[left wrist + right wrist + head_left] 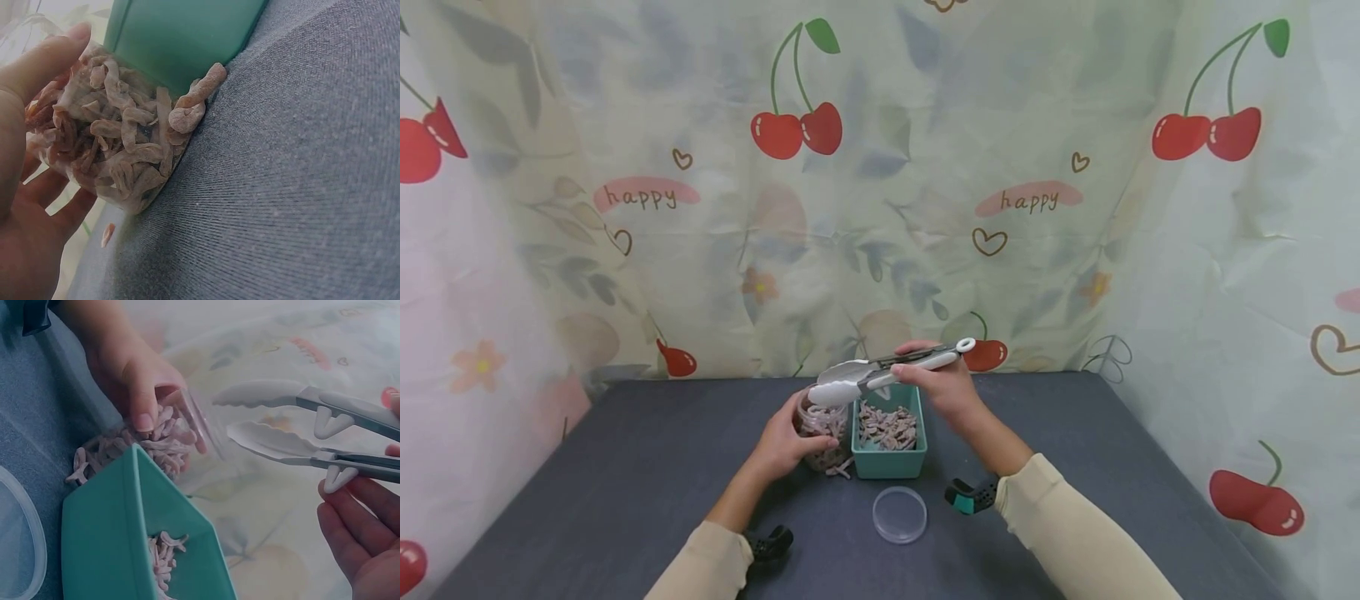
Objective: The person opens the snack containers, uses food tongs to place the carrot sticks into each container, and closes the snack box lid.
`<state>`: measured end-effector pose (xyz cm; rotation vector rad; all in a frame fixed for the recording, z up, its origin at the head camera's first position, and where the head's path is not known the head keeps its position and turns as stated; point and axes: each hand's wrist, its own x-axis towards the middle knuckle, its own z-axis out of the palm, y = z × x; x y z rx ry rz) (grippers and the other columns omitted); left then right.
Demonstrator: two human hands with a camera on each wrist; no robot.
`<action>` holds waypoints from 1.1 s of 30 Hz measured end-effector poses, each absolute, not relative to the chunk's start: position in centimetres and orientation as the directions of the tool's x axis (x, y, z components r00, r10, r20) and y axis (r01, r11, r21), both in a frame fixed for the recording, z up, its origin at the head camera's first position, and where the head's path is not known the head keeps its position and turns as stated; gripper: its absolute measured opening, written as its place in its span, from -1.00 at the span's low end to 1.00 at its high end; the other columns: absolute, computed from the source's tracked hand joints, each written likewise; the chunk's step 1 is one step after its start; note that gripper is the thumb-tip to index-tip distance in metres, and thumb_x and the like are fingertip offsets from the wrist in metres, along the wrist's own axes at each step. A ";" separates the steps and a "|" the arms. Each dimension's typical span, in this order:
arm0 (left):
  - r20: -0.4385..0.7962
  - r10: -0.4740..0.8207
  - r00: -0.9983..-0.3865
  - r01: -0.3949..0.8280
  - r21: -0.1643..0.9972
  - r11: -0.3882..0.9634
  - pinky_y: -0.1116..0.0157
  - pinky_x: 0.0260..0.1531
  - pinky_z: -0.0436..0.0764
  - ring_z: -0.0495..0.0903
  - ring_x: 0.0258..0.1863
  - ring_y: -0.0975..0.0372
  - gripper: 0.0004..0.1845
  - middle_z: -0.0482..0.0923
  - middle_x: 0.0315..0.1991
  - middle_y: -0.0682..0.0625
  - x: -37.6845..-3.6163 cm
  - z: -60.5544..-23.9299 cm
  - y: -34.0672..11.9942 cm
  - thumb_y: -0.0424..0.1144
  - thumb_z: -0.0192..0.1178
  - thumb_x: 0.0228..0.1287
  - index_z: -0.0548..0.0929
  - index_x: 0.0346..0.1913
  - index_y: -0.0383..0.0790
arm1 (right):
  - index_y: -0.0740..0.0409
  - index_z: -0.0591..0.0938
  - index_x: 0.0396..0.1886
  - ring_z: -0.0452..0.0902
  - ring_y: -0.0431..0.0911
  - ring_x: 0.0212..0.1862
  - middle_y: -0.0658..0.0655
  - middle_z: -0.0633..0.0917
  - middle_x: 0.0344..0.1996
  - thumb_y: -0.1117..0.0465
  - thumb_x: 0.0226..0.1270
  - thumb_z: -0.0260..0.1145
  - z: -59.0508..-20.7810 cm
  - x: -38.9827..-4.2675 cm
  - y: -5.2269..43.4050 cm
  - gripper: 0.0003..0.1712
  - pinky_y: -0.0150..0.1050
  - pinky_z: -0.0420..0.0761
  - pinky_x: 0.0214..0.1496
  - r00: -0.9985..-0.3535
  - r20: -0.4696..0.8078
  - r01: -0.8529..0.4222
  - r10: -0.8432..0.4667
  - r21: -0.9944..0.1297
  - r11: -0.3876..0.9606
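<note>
My left hand point(778, 446) holds a clear jar point(119, 131), thumb on one side and fingers on the other. Pale, powdery dried strips fill much of the jar. In my right hand point(943, 383) are kitchen tongs point(917, 365) with white scalloped heads. The heads stand apart at the jar's mouth, with nothing between them in the right wrist view. Beside the jar stands a teal rectangular box point(887, 464), holding more of the same strips point(887, 427). A loose strip point(197, 100) lies against the jar's base near the box.
A clear round lid point(900, 515) lies on the dark cloth-covered table point(647, 467), in front of the box. A small crumb point(108, 235) rests by the jar. Behind the table's far edge hangs a cherry-printed curtain point(880, 208). Both wrists wear black straps.
</note>
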<state>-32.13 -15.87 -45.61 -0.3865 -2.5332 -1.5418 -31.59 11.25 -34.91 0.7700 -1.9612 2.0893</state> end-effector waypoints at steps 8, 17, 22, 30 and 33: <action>0.281 0.164 -0.946 0.325 0.840 0.435 0.20 -0.16 0.47 0.48 -0.11 0.14 -0.07 0.50 0.20 -0.01 -32.2 -45.7 -15.9 -0.13 0.57 -0.08 0.30 0.39 -0.07 | 0.55 0.56 -0.04 0.63 -0.16 -0.36 0.08 0.71 -0.35 0.46 0.15 0.39 -34.4 -31.4 12.3 -0.62 -0.25 0.61 -0.20 -0.864 0.474 -0.458 -0.173 -0.880 -0.125; 0.278 0.163 -0.947 0.322 0.845 0.427 0.13 -0.03 0.46 0.50 0.04 0.12 -0.06 0.50 0.21 -0.02 -32.3 -45.7 -15.9 -0.14 0.58 -0.09 0.31 0.39 -0.08 | 0.41 0.61 -0.07 0.60 -0.17 -0.36 0.08 0.70 -0.36 0.43 0.14 0.42 -34.4 -31.5 14.2 -0.66 -0.26 0.59 -0.21 -0.864 0.483 -0.474 -0.144 -0.876 -0.091; 0.269 0.154 -0.951 0.310 0.839 0.447 0.15 -0.03 0.45 0.49 0.02 0.15 -0.07 0.50 0.21 0.02 -32.3 -45.6 -15.9 -0.13 0.58 -0.09 0.32 0.38 -0.05 | 0.44 0.59 -0.05 0.60 -0.19 -0.35 0.10 0.70 -0.32 0.48 0.16 0.39 -34.5 -31.6 15.4 -0.66 -0.28 0.58 -0.22 -0.875 0.462 -0.457 -0.143 -0.887 -0.070; 0.282 0.156 -0.947 0.323 0.828 0.458 0.16 -0.10 0.44 0.47 -0.09 0.16 -0.08 0.52 0.20 0.02 -32.3 -45.5 -15.9 -0.14 0.58 -0.09 0.33 0.38 -0.05 | 0.65 0.52 -0.05 0.55 -0.18 -0.42 0.51 0.56 -0.17 0.56 0.14 0.34 -34.4 -30.9 17.0 -0.63 -0.26 0.55 -0.26 -0.868 0.457 -0.467 -0.194 -0.884 0.007; 0.289 0.162 -0.944 0.331 0.827 0.454 0.17 -0.10 0.44 0.47 -0.11 0.16 -0.07 0.52 0.19 0.01 -32.3 -45.5 -15.9 -0.14 0.58 -0.10 0.33 0.38 -0.07 | 0.63 0.52 -0.02 0.53 -0.18 -0.38 0.34 0.63 -0.25 0.53 0.17 0.34 -35.5 -31.6 17.6 -0.62 -0.27 0.52 -0.25 -0.882 0.421 -0.438 -0.211 -0.898 0.039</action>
